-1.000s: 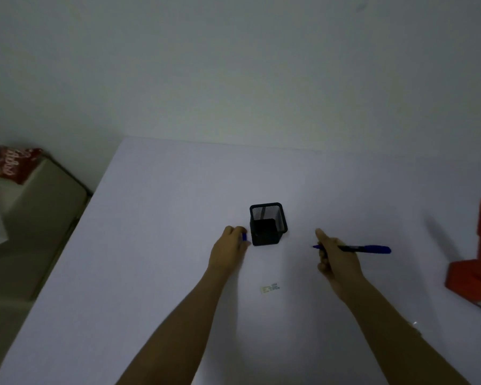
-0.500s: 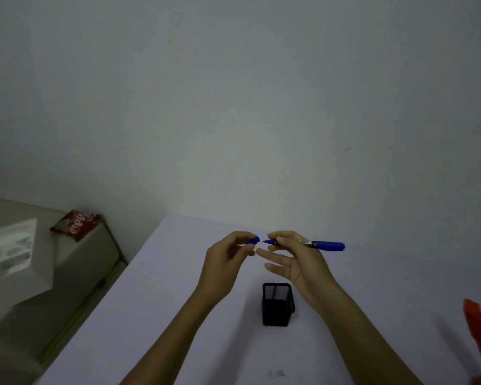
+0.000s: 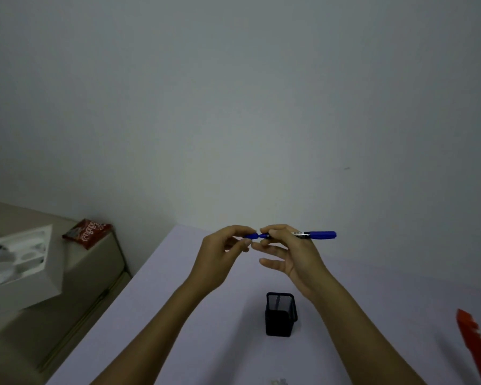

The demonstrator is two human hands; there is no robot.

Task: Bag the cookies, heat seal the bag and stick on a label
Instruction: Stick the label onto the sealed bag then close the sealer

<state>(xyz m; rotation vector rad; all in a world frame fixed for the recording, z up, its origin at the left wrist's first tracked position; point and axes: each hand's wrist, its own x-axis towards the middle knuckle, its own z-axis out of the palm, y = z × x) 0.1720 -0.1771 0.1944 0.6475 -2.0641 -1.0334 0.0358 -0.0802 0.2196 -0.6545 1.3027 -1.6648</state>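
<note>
Over table (image 3: pixel 178 315), L hand (image 3: pixel 220 259) pinches cap (image 3: pixel 252 236); R hand (image 3: pixel 295 254) grips marker (image 3: pixel 317 234).

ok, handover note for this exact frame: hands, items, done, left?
Left hand: pinching the blue cap at the marker's tip.
Right hand: holding the blue marker level, above the table.
Black mesh pen cup stands on the table below the hands; red object at right edge.
Done: cannot tell; no cookies, bag or label clearly visible.
Left: finish with the cap; bagging, sealing and labelling unconfirmed.
</note>
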